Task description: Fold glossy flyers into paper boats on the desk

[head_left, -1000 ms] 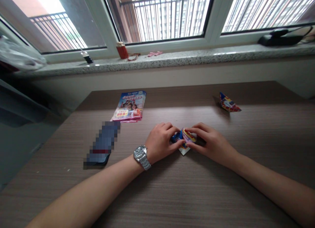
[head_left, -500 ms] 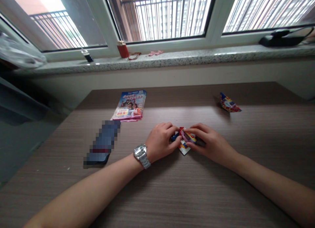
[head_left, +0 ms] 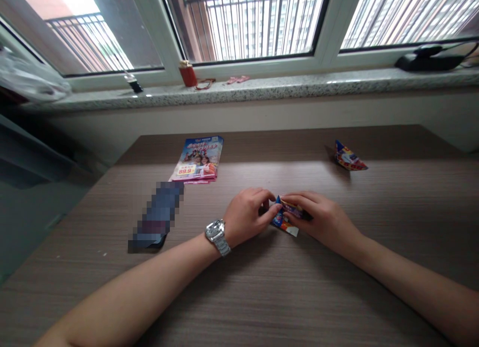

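Note:
A small piece of folded printed paper (head_left: 287,226), blue, white and orange, is between my two hands just above or on the table. My left hand (head_left: 251,211), a metal watch on its wrist, pinches the paper's left side with thumb and forefinger. From the right, the curled fingers of my right hand (head_left: 317,214) grip the upper right part. My fingers hide some of the folds. Farther back on the right stands a finished-looking folded paper boat (head_left: 349,158) in similar colours, apart from both hands.
A stack of printed flyers (head_left: 198,160) lies at the back left of the wooden table (head_left: 262,297). In front of it is a dark, pixelated flat object (head_left: 159,214). On the stone windowsill (head_left: 292,87) are a red container (head_left: 187,75), a small bottle (head_left: 133,83) and a black device (head_left: 428,60).
The paper between my hands has turned; its white corner now points to the lower right and a blue peak shows at the top. Both hands have barely shifted.

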Demonstrator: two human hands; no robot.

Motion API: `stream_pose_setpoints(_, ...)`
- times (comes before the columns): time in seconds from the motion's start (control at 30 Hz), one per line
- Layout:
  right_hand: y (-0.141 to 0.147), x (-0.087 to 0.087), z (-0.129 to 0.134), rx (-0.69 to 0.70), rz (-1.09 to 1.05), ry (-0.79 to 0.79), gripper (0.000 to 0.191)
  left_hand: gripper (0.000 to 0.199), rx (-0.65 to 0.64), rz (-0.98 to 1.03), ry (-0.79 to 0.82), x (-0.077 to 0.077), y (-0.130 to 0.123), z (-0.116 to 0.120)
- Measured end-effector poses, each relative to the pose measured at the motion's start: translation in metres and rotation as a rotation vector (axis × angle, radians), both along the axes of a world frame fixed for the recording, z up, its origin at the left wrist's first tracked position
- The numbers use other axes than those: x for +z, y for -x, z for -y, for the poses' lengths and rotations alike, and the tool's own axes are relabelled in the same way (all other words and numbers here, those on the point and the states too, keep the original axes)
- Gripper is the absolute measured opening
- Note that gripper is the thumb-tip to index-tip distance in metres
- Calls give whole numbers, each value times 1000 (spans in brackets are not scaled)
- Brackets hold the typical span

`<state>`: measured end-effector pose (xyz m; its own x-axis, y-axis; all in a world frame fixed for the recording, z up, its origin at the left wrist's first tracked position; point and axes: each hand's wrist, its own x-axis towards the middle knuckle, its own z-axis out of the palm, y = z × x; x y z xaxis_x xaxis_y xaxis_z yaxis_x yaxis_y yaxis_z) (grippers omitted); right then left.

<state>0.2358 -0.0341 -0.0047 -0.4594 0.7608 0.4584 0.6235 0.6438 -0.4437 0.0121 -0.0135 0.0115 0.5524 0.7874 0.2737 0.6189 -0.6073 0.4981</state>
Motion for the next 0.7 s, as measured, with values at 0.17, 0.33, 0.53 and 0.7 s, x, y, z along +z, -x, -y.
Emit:
stream_pose_setpoints(0.17, -3, 0, -2, 63, 21, -14, 27, 25, -44, 96, -18, -3, 2, -3)
stream_pose_setpoints(0.33, -6, -2, -3, 81, 24, 4, 26, 19, -131, 67, -61, -6, 4, -6)
stream_pose_setpoints(0.53, -10, -2, -4, 113, 67, 5, 24, 20, -177, 7, -51, -7, 8, -6)
stream_pose_setpoints(0.7, -13, 0, -4, 125, 107, -25, 25, 22, -196, -22, -69, -6, 9, -7)
